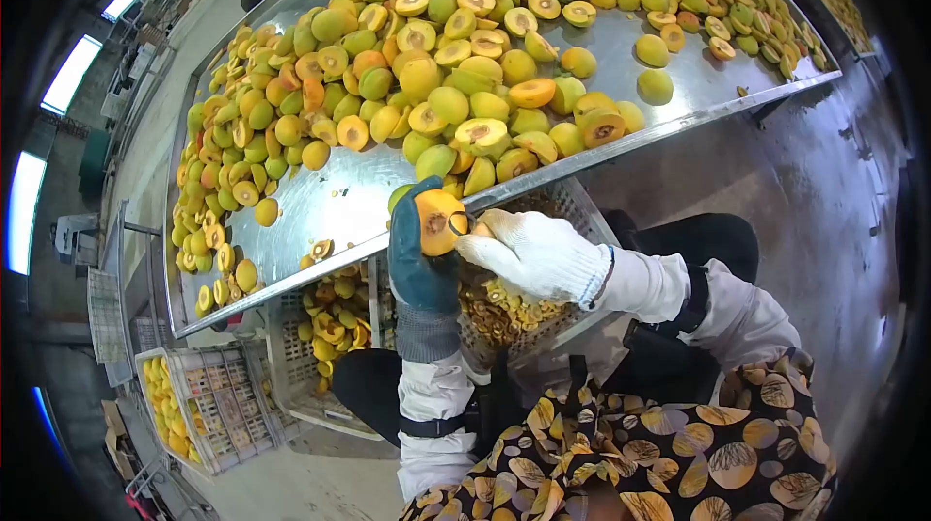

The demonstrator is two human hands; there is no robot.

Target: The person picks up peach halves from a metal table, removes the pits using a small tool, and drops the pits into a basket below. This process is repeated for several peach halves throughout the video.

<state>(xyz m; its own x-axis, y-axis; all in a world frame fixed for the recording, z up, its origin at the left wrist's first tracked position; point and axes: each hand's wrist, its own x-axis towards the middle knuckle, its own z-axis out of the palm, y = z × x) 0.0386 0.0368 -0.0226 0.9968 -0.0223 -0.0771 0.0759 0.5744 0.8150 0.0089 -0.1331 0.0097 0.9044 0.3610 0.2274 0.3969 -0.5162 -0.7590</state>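
Observation:
My left hand [420, 264], in a dark teal glove, holds a halved orange-yellow fruit [439, 221] with its cut face and dark pit hollow turned up. My right hand [534, 252], in a white knit glove, presses its fingertips against the right side of that fruit half; whether it holds a small tool is hidden. Both hands hover just below the front edge of the steel table [335, 201], over a grey plastic crate [572, 203] filled with pits and scraps [497, 310].
A pile of whole and halved yellow-green fruit [436, 65] covers the steel table. Under its edge stand a crate of cut halves [333, 322] and another crate of fruit [184, 405] on the floor at lower left. A floral apron [640, 453] covers my lap.

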